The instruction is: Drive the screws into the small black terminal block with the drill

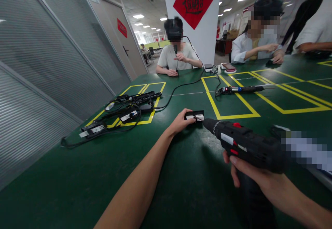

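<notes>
In the head view my right hand [259,177] is wrapped round the grip of a black cordless drill [249,144] with red switches. The drill points to the left and away from me, its chuck close to a small black box [199,113] with a white label. Fingers of my left hand [181,120] close on the left end of that box at the tabletop. Whether the drill's bit touches the box I cannot make out.
The green table [168,180] carries yellow tape rectangles. Black power adapters with tangled cables [132,108] lie at left. A pen-shaped tool with a cord [242,89] lies at right. Across the table sit a person holding a screwdriver [175,51] and other people.
</notes>
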`<action>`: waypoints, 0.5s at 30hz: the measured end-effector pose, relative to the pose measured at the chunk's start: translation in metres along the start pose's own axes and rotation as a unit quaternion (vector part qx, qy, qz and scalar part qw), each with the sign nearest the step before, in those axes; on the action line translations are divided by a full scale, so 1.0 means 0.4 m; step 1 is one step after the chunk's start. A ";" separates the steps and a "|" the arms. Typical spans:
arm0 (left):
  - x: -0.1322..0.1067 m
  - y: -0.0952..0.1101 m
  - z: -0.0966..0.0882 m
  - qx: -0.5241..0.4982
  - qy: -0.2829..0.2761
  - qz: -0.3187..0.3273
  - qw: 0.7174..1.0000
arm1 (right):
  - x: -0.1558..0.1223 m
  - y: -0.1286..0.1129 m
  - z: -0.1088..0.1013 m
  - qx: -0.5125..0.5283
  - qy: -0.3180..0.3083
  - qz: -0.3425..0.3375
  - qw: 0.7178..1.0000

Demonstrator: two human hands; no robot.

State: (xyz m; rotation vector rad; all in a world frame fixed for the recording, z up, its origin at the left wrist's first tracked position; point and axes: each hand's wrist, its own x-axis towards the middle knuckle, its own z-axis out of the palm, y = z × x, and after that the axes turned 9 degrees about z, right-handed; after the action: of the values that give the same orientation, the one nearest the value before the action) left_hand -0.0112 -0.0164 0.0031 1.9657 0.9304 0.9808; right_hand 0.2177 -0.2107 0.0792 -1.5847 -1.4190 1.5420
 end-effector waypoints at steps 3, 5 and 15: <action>0.000 -0.003 0.000 0.001 0.000 0.000 1.000 | -0.001 -0.003 -0.001 0.011 -0.002 -0.003 1.000; -0.001 -0.003 -0.001 0.007 0.002 0.000 1.000 | -0.001 -0.005 -0.001 0.014 -0.006 0.000 1.000; -0.003 0.001 0.000 0.019 0.005 -0.006 1.000 | 0.006 -0.002 0.001 0.022 -0.009 -0.015 1.000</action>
State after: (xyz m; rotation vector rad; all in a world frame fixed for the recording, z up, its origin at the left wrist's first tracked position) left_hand -0.0115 -0.0176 0.0032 1.9867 0.9710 0.9739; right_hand 0.2166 -0.2082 0.0790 -1.5213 -1.4020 1.5631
